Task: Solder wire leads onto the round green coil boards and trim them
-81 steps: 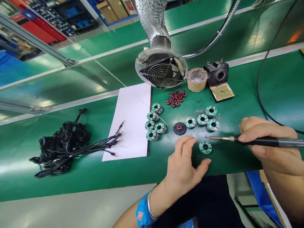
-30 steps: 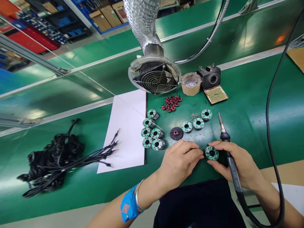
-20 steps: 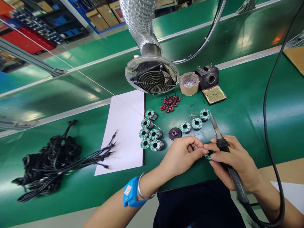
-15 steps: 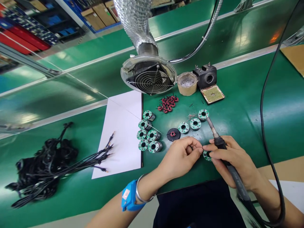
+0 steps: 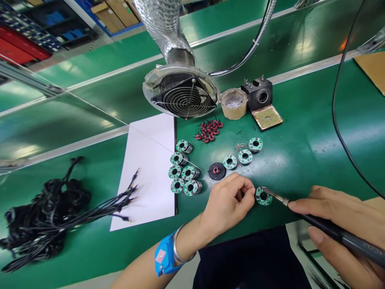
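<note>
Green mat [image 5: 300, 160] carries the board [image 5: 264, 196], which now lies flat and uncovered just right of the left hand's [image 5: 228, 200] fingertips [image 5: 252, 192]. 0.5 s ago both hands pinched this board between them, and the iron [image 5: 331, 233] stood steep, its tip pointing away over the far boards. Since then the right hand [image 5: 339, 224] has drawn back to the right and lowered the iron to a shallow angle. Its fingers are closed round the handle in a pen grip, and the tip rests on the board's far right edge. The left hand's fingers are curled, with thumb and forefinger pressed together at the board's left edge; whether they pinch the board or something thin cannot be told. Judgement: positioning is over and tip contact is under way, with the left hand steadying. 3 more boards [image 5: 245, 156] and 1 black disc [image 5: 217, 170] lie beyond the left fingers, untouched.
</note>
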Available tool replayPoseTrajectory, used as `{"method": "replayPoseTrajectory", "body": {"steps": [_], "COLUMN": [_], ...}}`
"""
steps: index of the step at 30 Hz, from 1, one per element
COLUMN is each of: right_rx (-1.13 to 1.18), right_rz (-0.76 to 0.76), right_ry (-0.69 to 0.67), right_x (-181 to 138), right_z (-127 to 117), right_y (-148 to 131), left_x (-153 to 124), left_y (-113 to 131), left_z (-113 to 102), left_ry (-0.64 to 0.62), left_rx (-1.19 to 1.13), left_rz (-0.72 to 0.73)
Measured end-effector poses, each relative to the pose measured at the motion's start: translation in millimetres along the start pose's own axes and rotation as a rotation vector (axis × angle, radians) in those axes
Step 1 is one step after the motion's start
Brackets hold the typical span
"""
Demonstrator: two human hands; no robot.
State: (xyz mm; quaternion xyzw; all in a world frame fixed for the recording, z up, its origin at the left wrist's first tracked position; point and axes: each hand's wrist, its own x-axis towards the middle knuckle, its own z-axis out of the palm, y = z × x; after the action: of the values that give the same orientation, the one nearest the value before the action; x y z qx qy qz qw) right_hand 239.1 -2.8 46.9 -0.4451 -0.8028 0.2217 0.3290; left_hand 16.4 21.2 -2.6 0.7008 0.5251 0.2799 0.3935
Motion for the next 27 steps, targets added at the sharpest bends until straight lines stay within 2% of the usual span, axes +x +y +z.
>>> {"method": "replayPoseTrajectory", "body": {"steps": [8,16,21,27], "right_rx": [-0.009,0.002,0.015,0.039], "right_rz": [-0.003,-0.03,-0.048,-0.069], "right_ry": [-0.056,0.018,0.09,-0.047], "right_x": [-2,6,-3,-8], "right_z": [1,-3,22,62], "right_y": [3,2,19,31], "left_x": [0,-1,1,3], "left_y": [2,0,2,3], "left_z": [-1,-2,-1,-5], "left_ry": [-0.013,-0.025,-0.031,-0.05], "left_rx": [0.012,0.012,0.022,0.04], "left_rz": [-0.007,-0.002,-0.008,0.029]}}
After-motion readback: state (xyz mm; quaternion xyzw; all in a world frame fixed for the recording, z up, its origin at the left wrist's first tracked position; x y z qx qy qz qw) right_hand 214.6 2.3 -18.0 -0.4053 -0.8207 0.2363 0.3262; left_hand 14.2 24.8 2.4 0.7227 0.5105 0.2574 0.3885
